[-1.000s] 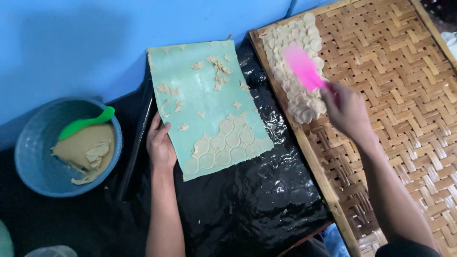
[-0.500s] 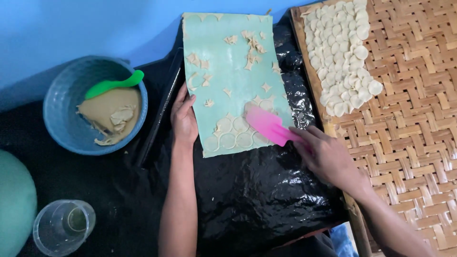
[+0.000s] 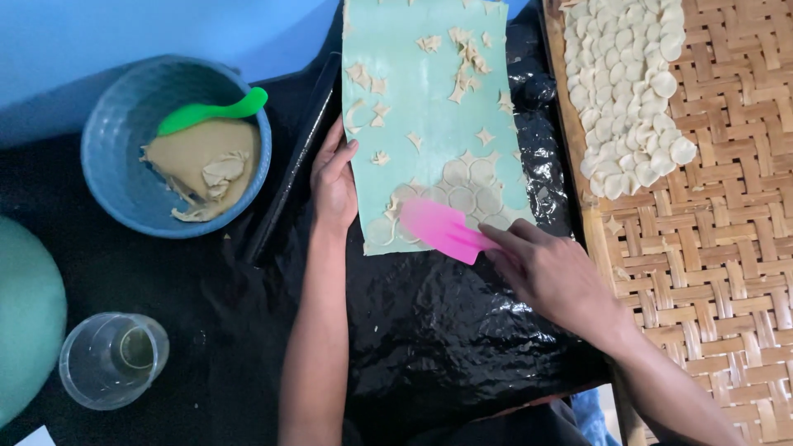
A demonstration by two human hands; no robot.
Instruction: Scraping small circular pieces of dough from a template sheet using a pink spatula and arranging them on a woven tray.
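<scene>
Black crinkled plastic sheeting (image 3: 446, 330) is seen covering the table, with a blue surface (image 3: 124, 33) behind it; at the far left edge part of a rounded teal object (image 3: 25, 314) is shown, and beside it a clear plastic cup (image 3: 114, 360) stands upright; above these a blue-grey bowl (image 3: 116, 149) is seen, holding a lump of tan dough (image 3: 202, 165) and a green spatula (image 3: 213, 111) that rests against the rim; a dark flat strip (image 3: 289, 165) lies between the bowl and the mat; the left hand (image 3: 334, 183) is pressed flat on the left edge of a pale green mat (image 3: 429, 107), its grip open and holding nothing; dough scraps (image 3: 462, 54) are scattered over the upper mat, while cut dough rounds (image 3: 462, 194) are clustered at its lower end; a pink scraper (image 3: 442, 231) is laid against these rounds and is held by its lower right end in the right hand (image 3: 557, 277), whose grip is closed on it with the forefinger extended along it; at the right a woven bamboo tray (image 3: 710, 248) is shown, with a heap of pale dough discs (image 3: 632, 91) spread over its upper left part, well apart from the hands.
</scene>
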